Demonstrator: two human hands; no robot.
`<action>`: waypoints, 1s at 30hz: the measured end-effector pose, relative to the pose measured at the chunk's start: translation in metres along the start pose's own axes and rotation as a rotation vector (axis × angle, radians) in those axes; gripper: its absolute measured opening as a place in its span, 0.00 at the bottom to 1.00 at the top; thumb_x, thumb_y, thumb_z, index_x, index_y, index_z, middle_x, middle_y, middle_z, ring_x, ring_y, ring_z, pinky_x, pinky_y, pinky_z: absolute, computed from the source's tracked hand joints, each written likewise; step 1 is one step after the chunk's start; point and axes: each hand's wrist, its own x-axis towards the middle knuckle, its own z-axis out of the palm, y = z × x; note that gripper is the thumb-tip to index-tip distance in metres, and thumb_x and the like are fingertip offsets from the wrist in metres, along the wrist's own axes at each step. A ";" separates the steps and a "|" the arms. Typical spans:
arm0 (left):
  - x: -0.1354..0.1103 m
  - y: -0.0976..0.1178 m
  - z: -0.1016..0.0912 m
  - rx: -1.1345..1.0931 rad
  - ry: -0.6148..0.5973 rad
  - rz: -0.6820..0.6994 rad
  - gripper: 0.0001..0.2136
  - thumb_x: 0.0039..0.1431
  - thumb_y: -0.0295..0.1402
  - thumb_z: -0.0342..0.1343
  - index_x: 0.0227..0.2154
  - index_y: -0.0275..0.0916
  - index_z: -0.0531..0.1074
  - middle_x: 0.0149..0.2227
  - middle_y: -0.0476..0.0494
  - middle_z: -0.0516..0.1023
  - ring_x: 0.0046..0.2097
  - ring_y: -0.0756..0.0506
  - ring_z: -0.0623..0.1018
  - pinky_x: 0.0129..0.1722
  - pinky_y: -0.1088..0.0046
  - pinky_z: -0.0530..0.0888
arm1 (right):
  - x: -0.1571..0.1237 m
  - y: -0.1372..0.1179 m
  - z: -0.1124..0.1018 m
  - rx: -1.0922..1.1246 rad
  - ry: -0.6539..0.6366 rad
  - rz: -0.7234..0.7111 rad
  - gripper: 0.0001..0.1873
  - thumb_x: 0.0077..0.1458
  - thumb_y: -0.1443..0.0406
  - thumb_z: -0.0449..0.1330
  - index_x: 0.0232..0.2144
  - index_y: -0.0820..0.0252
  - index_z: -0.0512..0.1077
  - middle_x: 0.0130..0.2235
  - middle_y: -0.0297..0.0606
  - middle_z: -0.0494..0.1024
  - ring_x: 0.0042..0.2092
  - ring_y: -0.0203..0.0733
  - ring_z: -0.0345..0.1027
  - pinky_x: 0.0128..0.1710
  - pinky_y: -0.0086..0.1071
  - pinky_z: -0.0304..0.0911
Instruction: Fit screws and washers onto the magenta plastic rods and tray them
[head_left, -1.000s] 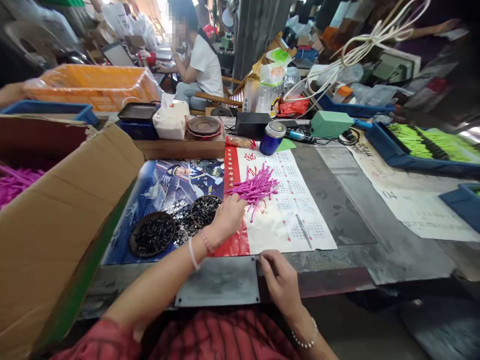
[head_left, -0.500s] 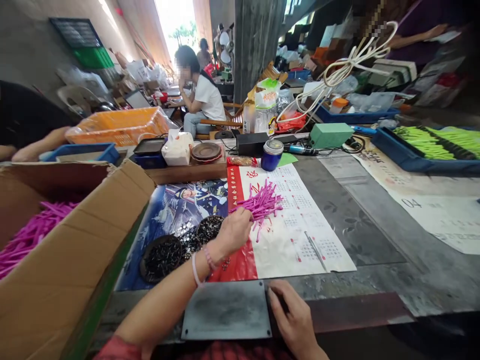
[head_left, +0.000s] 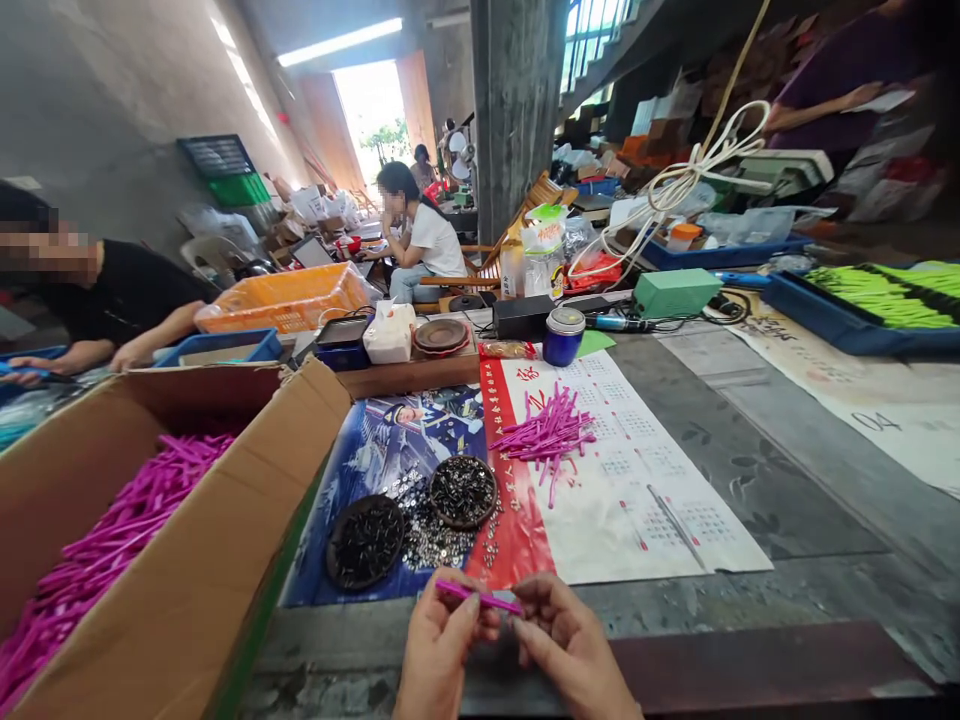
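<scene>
**Hands:** L hand point(head_left: 439, 650) and R hand point(head_left: 570, 650) are working close together at the desk point(head_left: 750, 610) front edge, w/ fingers curled inward, not spread. Fingertips of both are pinching one pink plastic stick point(head_left: 480, 597), held approx. level just above the desk and clear of all piles. Exact finger contact is partly hidden.

**Containers and contents:**
- Cardboard box point(head_left: 225, 530), L of hands: flaps are standing open, and loose pink sticks point(head_left: 112, 560) are lying heaped inside.
- Wall calendar point(head_left: 637, 500), flat on desk: a small pile of pink sticks point(head_left: 544, 435) is lying crisscrossed on it, w/ a few strays alongside.
- Round dark dish point(head_left: 365, 541) and round dark dish w/ lighter rim point(head_left: 463, 491): both are sitting on a blue poster point(head_left: 352, 460), each filled w/ small dark parts.
- Silver bits point(head_left: 431, 535) are lying scattered between and around the dishes, some spilling onto the calendar's red band.
- Blue tray point(head_left: 847, 335), far R: bright green sticks point(head_left: 885, 295) are lying in rows inside.
- Orange crate point(head_left: 285, 300), beyond the box: contents cannot be told.
</scene>
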 end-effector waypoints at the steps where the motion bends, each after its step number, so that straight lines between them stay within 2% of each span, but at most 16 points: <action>1: -0.004 -0.002 -0.005 0.007 -0.002 -0.002 0.21 0.44 0.46 0.75 0.30 0.37 0.73 0.29 0.48 0.78 0.29 0.49 0.78 0.29 0.76 0.74 | 0.000 -0.001 0.001 -0.006 -0.018 0.015 0.27 0.46 0.45 0.72 0.35 0.60 0.74 0.34 0.38 0.75 0.31 0.38 0.68 0.28 0.30 0.65; 4: -0.016 -0.002 -0.017 0.106 -0.037 0.003 0.21 0.47 0.47 0.73 0.29 0.37 0.72 0.27 0.49 0.77 0.27 0.49 0.77 0.28 0.76 0.73 | -0.003 -0.007 0.001 -0.050 -0.040 0.019 0.24 0.49 0.46 0.71 0.29 0.60 0.73 0.29 0.34 0.72 0.28 0.36 0.65 0.28 0.29 0.63; 7: -0.028 0.006 -0.028 0.314 -0.119 -0.010 0.18 0.53 0.46 0.70 0.29 0.37 0.72 0.27 0.50 0.75 0.29 0.49 0.76 0.32 0.75 0.72 | -0.006 -0.016 0.000 -0.147 -0.084 0.017 0.19 0.52 0.50 0.69 0.28 0.60 0.72 0.27 0.32 0.70 0.28 0.36 0.63 0.28 0.29 0.62; 11: -0.041 0.015 -0.038 0.618 -0.309 -0.033 0.12 0.61 0.40 0.61 0.30 0.37 0.71 0.29 0.49 0.74 0.33 0.48 0.73 0.35 0.74 0.68 | -0.012 -0.026 0.001 -0.431 -0.253 -0.040 0.08 0.56 0.61 0.63 0.28 0.59 0.72 0.28 0.32 0.73 0.30 0.38 0.65 0.32 0.30 0.60; 14: -0.048 0.014 -0.042 0.700 -0.359 -0.002 0.10 0.65 0.39 0.57 0.32 0.38 0.71 0.30 0.49 0.72 0.33 0.48 0.70 0.35 0.73 0.66 | -0.016 -0.027 0.008 -0.627 -0.390 -0.102 0.06 0.57 0.67 0.61 0.27 0.59 0.72 0.28 0.32 0.75 0.32 0.38 0.67 0.34 0.30 0.59; 16: -0.052 0.011 -0.044 0.689 -0.340 0.005 0.11 0.65 0.40 0.55 0.32 0.38 0.70 0.30 0.49 0.71 0.33 0.48 0.69 0.34 0.74 0.66 | -0.016 -0.025 0.013 -0.680 -0.441 -0.123 0.07 0.59 0.66 0.60 0.28 0.59 0.72 0.29 0.33 0.76 0.32 0.38 0.68 0.35 0.30 0.59; 19: -0.057 0.009 -0.050 0.623 -0.293 -0.031 0.14 0.66 0.44 0.54 0.35 0.38 0.71 0.31 0.48 0.73 0.33 0.48 0.71 0.34 0.73 0.69 | -0.009 -0.025 0.014 -0.676 -0.450 -0.137 0.09 0.64 0.61 0.58 0.32 0.58 0.73 0.31 0.34 0.77 0.33 0.39 0.69 0.35 0.30 0.61; 24: -0.064 0.008 -0.065 0.481 -0.144 -0.093 0.19 0.63 0.51 0.57 0.38 0.37 0.73 0.30 0.46 0.76 0.28 0.50 0.72 0.29 0.75 0.68 | 0.016 -0.038 0.007 -0.707 -0.343 -0.159 0.13 0.66 0.56 0.56 0.33 0.58 0.71 0.29 0.34 0.74 0.30 0.39 0.67 0.32 0.31 0.62; 30: -0.064 0.004 -0.082 0.348 -0.026 -0.066 0.20 0.62 0.52 0.59 0.39 0.37 0.73 0.29 0.49 0.75 0.23 0.54 0.67 0.25 0.77 0.64 | 0.048 -0.056 0.014 -0.818 -0.278 -0.247 0.12 0.64 0.57 0.57 0.33 0.57 0.73 0.30 0.36 0.76 0.31 0.40 0.67 0.32 0.33 0.62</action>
